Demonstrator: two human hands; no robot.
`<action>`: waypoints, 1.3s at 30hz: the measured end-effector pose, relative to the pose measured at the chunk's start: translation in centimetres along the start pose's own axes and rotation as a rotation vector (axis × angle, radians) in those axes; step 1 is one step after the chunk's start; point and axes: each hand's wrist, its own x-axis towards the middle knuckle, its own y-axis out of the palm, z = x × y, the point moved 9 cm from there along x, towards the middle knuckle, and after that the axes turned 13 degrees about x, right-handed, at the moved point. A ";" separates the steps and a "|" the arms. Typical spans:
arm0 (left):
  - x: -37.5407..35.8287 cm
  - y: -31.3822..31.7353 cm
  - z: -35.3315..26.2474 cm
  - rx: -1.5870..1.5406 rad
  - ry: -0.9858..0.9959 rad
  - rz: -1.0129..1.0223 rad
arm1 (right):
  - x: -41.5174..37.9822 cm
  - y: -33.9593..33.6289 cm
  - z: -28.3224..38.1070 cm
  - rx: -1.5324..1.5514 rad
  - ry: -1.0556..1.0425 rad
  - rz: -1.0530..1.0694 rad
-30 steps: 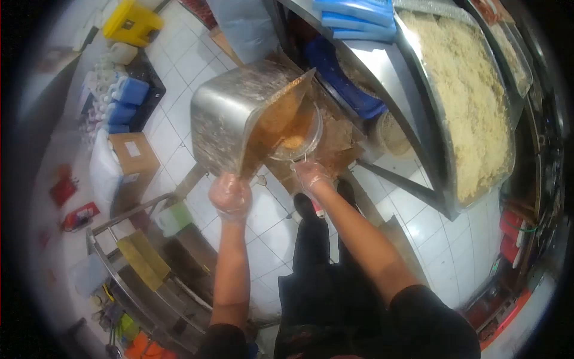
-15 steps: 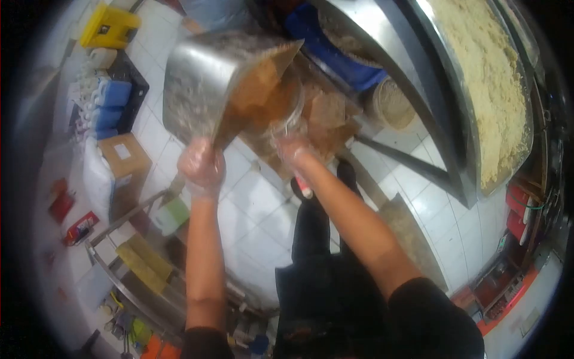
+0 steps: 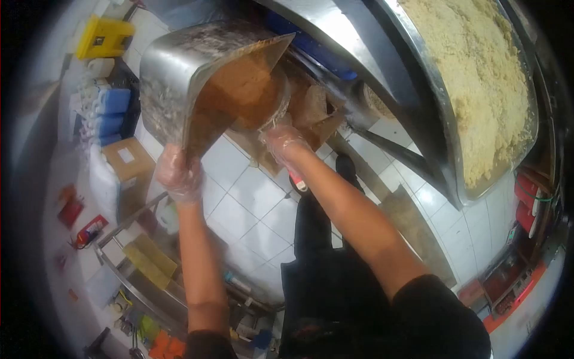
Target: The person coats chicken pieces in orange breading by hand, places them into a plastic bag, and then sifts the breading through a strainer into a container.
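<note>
A deep metal pan (image 3: 164, 75) is tipped on its side, its open face toward the right. Orange-brown powder (image 3: 242, 84) lies against its inner wall, at the mouth of a round container (image 3: 284, 103) whose rim shows beneath. My left hand (image 3: 179, 173), in a clear plastic glove, is closed on the pan's lower rim. My right hand (image 3: 286, 143), also gloved, is closed around a red-handled tool (image 3: 297, 180) beside the round container. The handle's pale end sticks out below my palm; the working end is hard to make out.
A large metal tray of pale yellow crumbly food (image 3: 472, 90) stands at the right on a dark frame (image 3: 412, 119). On the left are a yellow container (image 3: 104, 37), blue jugs (image 3: 113, 102) and a cardboard box (image 3: 127, 161). Flattened brown cardboard (image 3: 317, 128) lies on the tiled floor.
The pan and both my hands have shifted left in view, and the pan's powder-covered inside shows more. My grip on the pan and the red-handled tool stays the same.
</note>
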 end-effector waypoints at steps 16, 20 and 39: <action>-1.9 -1.2 0.2 0.053 -0.167 -0.057 | -2.6 -1.8 0.7 0.058 0.328 0.166; -3.0 -0.8 0.3 0.299 -0.115 0.033 | -2.0 -1.7 0.8 -0.060 0.109 0.127; -4.5 0.1 4.2 0.219 -0.240 0.022 | 0.1 -2.6 1.4 -0.109 0.146 0.196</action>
